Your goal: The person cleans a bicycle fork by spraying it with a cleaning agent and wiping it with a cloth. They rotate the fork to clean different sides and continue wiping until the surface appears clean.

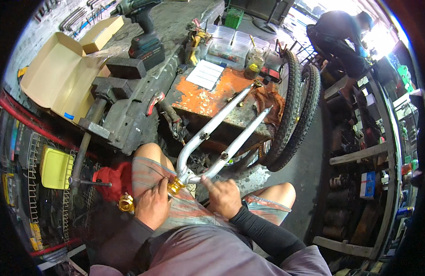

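A silver bicycle fork [194,143] lies across my lap, its two legs pointing away toward the orange-topped bench. Around the tube below its crown sits a gold headset ring [175,186]. My left hand [152,205] is closed around that tube just beside the ring; the tube under my palm is hidden. Left of this hand shows another gold ring-shaped part [126,203]; what it is joined to cannot be seen. My right hand [224,198] is at the crown, index finger stretched out against the right leg's base, the other fingers loosely bent, holding nothing.
The fork's tips rest over the orange-topped bench [201,99], by a brown cloth [270,105]. Two tyred wheels [290,115] stand right of it. A bench vise [113,87], cordless drill [145,41] and open cardboard box [58,76] are left. Another person [343,39] bends over, back right.
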A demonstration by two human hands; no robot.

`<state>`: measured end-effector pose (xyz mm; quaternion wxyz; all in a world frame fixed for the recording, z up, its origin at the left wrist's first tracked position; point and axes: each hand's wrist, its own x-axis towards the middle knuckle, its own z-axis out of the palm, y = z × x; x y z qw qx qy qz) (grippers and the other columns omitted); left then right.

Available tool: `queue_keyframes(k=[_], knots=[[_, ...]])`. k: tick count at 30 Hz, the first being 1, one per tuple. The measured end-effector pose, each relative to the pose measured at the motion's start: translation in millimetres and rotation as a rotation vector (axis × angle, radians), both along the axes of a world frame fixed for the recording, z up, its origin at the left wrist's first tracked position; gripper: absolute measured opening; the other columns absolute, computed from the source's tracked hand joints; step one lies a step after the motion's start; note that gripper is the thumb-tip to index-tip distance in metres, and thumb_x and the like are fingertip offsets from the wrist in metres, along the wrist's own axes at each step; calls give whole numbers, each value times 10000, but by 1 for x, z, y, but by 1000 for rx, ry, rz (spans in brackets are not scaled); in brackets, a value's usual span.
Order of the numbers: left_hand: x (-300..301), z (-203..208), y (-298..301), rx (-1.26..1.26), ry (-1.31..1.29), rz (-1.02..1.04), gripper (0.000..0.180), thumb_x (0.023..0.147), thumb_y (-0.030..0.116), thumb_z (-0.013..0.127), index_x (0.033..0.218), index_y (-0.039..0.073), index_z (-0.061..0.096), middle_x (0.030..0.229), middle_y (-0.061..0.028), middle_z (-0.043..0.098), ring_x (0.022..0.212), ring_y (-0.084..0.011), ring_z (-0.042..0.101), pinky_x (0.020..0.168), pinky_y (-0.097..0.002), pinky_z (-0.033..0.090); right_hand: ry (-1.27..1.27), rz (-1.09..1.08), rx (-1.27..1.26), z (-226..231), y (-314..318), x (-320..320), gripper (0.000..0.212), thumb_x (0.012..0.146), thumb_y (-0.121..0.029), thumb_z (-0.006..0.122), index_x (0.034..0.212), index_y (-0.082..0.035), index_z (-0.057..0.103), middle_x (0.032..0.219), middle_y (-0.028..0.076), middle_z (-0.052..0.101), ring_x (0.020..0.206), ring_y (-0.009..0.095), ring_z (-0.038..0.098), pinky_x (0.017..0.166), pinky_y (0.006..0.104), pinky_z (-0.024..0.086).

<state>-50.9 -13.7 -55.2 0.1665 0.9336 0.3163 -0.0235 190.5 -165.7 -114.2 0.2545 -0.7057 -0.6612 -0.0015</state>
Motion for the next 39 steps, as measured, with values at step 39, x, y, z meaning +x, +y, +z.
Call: queue_keyframes(k=[39], knots=[[84,112,54,-130,-293,-29,691,1029,270,776,1571,-81,528,1385,-334,698,1258,-510,690,1084,-513,545,448,-162,350,-1,-21,103,642,984,-65,739,1604,-61,572,935,141,682,854,364,656,807,459,520]])
